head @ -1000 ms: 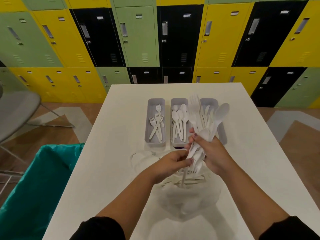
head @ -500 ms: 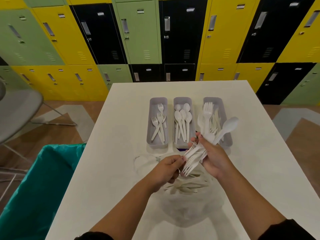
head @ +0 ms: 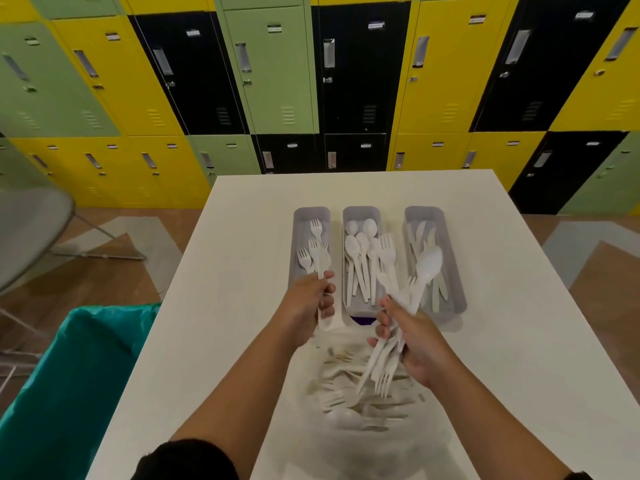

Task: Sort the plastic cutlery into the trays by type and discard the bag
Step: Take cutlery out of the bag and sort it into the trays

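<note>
Three grey trays stand side by side on the white table (head: 519, 341): a left tray (head: 298, 216) with forks, a middle tray (head: 360, 212) with spoons, a right tray (head: 450, 244) with knives. My left hand (head: 308, 303) grips a white fork (head: 319, 256) by its handle over the near end of the left tray. My right hand (head: 412, 337) grips a mixed bundle of white cutlery (head: 401, 289), with forks and a spoon sticking up. A clear plastic bag (head: 360, 403) with more cutlery lies on the table just below both hands.
A bin lined with a teal bag (head: 65, 382) stands at the table's left edge. A grey chair (head: 27, 230) is further left. Green, yellow and black lockers (head: 311, 81) fill the wall behind the table.
My left hand has pulled a fork out of the bundle and moved it left and forward to the fork tray. My right hand stays by the bag with the bundle.
</note>
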Demonstrator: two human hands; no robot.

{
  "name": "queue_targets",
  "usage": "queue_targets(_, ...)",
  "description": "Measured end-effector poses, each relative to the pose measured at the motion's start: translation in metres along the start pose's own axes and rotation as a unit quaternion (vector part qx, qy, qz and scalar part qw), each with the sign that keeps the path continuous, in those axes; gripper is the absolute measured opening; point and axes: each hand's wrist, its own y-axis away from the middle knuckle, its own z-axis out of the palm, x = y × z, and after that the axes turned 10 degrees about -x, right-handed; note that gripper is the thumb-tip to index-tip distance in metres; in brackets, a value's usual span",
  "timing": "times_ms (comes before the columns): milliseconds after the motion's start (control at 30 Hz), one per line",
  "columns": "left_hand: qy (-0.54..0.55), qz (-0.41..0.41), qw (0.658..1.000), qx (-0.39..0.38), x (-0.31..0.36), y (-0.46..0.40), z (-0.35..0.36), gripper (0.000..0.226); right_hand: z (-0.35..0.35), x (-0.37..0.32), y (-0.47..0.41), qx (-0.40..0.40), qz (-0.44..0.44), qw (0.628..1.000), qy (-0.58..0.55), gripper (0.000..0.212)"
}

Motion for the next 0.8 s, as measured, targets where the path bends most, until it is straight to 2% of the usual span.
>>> queue_targets(100,-0.040,-0.003,0.998,0.057,0.011,-0.028,-0.004,0.021,0.002,0.002,-0.003,-0.011,0.015,1.000,0.001,0.017)
queue_targets(167,-0.161,-0.004,0.984,0.078,0.011,-0.041,-0.007,0.020,0.004,0.003,-0.003,-0.027,0.017,0.999,0.005,0.017)
queue_targets(233,-0.373,0.020,0.923,0.090,0.007,-0.050,-0.004,0.026,0.005,0.004,-0.005,-0.040,0.016,0.999,-0.001,0.018)
queue_targets(267,-0.450,0.054,0.886,0.097,0.005,-0.050,0.002,0.035,0.006,0.003,-0.005,-0.044,0.015,0.999,-0.004,0.018)
queue_targets(300,-0.479,0.101,0.867,0.094,0.006,-0.045,0.011,0.040,0.006,0.003,-0.006,-0.047,0.015,0.999,-0.005,0.018)
queue_targets(333,-0.476,0.139,0.865,0.076,0.005,-0.043,0.020,0.039,0.006,0.003,-0.007,-0.046,0.014,0.999,-0.006,0.019)
queue_targets(367,-0.459,0.140,0.876,0.045,0.005,-0.039,0.028,0.037,0.007,0.003,-0.008,-0.043,0.014,0.999,-0.006,0.019)
queue_targets(433,-0.342,0.054,0.937,-0.041,0.001,-0.035,0.040,0.037,0.008,0.003,-0.009,-0.038,0.014,0.999,-0.003,0.019)
queue_targets(500,-0.220,-0.021,0.972,-0.079,-0.004,-0.033,0.043,0.033,0.010,0.003,-0.010,-0.041,0.012,0.999,0.000,0.019)
queue_targets(633,-0.112,-0.044,0.991,-0.064,-0.011,-0.032,0.045,0.026,0.010,0.002,-0.008,-0.046,0.007,0.999,0.004,0.017)
queue_targets(800,-0.078,-0.044,0.995,-0.036,-0.011,-0.036,0.047,0.020,0.008,0.002,-0.008,-0.039,0.002,0.999,0.003,0.019)
